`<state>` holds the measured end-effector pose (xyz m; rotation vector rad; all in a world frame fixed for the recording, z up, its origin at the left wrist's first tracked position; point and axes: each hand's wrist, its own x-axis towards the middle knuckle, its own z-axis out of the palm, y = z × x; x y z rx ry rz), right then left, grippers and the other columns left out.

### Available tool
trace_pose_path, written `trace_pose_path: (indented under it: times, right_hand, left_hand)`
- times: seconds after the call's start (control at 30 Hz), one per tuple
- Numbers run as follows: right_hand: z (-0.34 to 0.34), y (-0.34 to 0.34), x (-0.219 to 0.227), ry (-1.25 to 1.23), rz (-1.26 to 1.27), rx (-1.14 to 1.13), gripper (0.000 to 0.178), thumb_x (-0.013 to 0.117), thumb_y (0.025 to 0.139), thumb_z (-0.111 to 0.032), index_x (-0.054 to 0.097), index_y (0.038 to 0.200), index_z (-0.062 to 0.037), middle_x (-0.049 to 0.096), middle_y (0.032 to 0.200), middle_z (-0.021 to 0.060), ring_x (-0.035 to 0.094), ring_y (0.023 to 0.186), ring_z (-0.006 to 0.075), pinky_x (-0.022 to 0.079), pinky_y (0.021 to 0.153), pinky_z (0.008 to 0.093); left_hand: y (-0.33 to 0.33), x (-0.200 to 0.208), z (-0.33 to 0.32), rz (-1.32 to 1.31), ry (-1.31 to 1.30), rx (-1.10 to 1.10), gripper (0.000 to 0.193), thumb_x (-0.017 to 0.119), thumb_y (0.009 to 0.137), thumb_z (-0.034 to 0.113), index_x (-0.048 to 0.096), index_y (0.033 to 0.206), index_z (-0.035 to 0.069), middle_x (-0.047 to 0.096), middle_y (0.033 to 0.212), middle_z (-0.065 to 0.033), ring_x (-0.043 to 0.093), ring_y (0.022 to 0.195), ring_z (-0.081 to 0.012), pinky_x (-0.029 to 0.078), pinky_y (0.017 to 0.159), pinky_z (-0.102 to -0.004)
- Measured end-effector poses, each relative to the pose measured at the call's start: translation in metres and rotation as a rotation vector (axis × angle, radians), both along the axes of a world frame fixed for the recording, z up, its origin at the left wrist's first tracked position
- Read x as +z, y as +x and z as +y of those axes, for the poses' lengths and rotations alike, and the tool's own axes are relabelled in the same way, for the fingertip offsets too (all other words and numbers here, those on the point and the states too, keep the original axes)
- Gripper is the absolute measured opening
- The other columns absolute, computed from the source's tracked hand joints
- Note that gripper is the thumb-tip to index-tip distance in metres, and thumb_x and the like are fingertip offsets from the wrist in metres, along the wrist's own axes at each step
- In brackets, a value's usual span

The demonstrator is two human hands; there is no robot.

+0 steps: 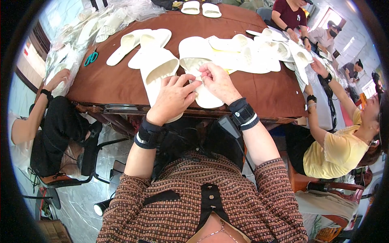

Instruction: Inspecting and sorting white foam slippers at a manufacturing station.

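Note:
Two white slippers lie side by side at the table's near edge, the left slipper [158,69] partly under my left hand [173,97] and the right slipper [196,52] under my right hand [221,83]. My hands meet just above the right slipper's sole, fingertips almost touching. Thumb and fingers of my right hand are pinched together. My left hand's fingers are bent, its thumb and index drawn together toward the right hand. Whatever lies between the fingertips is too small or hidden to make out. Dark bands wrap both wrists.
Teal-handled scissors [91,59] lie left on the brown tablecloth [109,87]. Beyond are a slipper pair [139,42], a heap of slippers [255,54] and plastic-wrapped slippers [97,27]. A person in yellow [336,152] works at the right; another person's hand [58,79] rests at the left.

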<state>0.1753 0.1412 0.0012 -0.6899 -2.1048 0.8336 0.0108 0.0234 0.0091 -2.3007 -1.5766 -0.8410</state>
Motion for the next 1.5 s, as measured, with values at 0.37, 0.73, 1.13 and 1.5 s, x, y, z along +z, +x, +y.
trace_pose_path:
  times: [0.37,0.73,1.13,1.5]
  right_hand:
    - [-0.0038,0.0014,0.0020,0.029,0.026,-0.008,0.019,0.057,0.086,0.001,0.061,0.104,0.0007,0.064,0.089,0.0099,0.062,0.082,0.0170,0.052,0.077,0.0301]
    - [-0.0046,0.0024,-0.0006,-0.026,0.057,-0.016,0.017,0.059,0.086,0.000,0.063,0.102,0.0000,0.065,0.090,0.0079,0.062,0.082,0.0142,0.052,0.077,0.0284]
    - [-0.0052,0.0031,-0.0006,-0.030,0.075,-0.015,0.016,0.060,0.085,0.001,0.063,0.101,0.0000,0.065,0.088,0.0071,0.062,0.081,0.0138,0.053,0.076,0.0279]
    - [-0.0058,0.0031,-0.0002,-0.044,0.075,-0.015,0.016,0.061,0.085,0.000,0.063,0.101,-0.0004,0.065,0.087,0.0067,0.062,0.081,0.0134,0.053,0.076,0.0278]
  left_hand:
    - [0.0019,0.0015,-0.0005,-0.008,-0.001,0.006,0.029,0.061,0.088,0.021,0.066,0.117,0.016,0.057,0.116,-0.0025,0.055,0.102,-0.0270,0.038,0.095,-0.0442]
    - [-0.0008,0.0018,-0.0003,-0.052,-0.069,-0.022,0.033,0.059,0.088,0.018,0.065,0.121,0.017,0.058,0.120,-0.0038,0.053,0.105,-0.0278,0.037,0.093,-0.0443]
    - [0.0018,0.0010,0.0003,-0.040,-0.010,-0.004,0.031,0.061,0.086,0.021,0.066,0.116,0.016,0.058,0.114,-0.0024,0.054,0.101,-0.0262,0.038,0.095,-0.0443]
    - [0.0003,0.0011,0.0023,-0.060,-0.037,-0.009,0.029,0.063,0.086,0.021,0.068,0.113,0.016,0.058,0.114,-0.0026,0.054,0.101,-0.0263,0.037,0.095,-0.0438]
